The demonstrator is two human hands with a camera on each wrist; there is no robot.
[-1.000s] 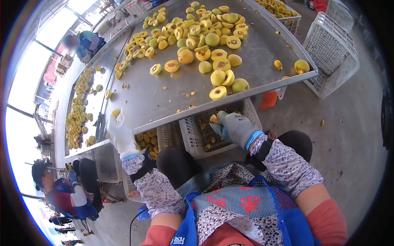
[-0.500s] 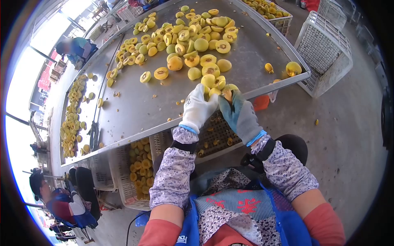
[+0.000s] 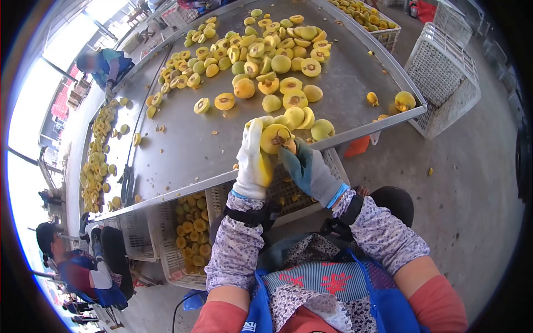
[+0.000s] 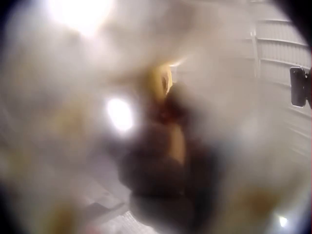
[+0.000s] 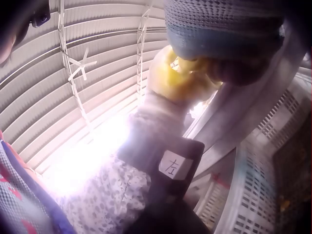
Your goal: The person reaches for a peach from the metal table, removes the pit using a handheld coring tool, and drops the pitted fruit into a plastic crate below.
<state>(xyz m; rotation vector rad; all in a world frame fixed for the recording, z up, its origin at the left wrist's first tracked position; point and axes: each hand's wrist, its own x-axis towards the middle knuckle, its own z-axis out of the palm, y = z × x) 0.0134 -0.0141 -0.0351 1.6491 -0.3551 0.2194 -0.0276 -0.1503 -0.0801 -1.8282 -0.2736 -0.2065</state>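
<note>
Stone fruit point(image 3: 270, 137), yellow and cut open, is held up in the gloved left hand point(image 3: 252, 161), its brown-centred cut face showing, just above the near edge of the metal table point(image 3: 183, 150). Half a second ago both hands were together at the pile's near end with no cut face visible between them; now they are slightly nearer the body, and this piece stands out plainly. The left hand's fingers are curled round the fruit. The right hand point(image 3: 316, 172), in a grey and blue-green glove, pinches a small orange-brown object point(image 3: 290, 145) against or very near that brown centre; whether it is a tool or a bit of fruit cannot be told. The change appears to bring the middle of the fruit within reach of the right fingers, so work on it seems under way rather than finished. Loose pieces of fruit point(image 3: 322, 129) lie on the table just beyond the hands, and a plastic crate point(image 3: 337, 167) sits below the edge. The left wrist view is too blurred to add detail
</note>
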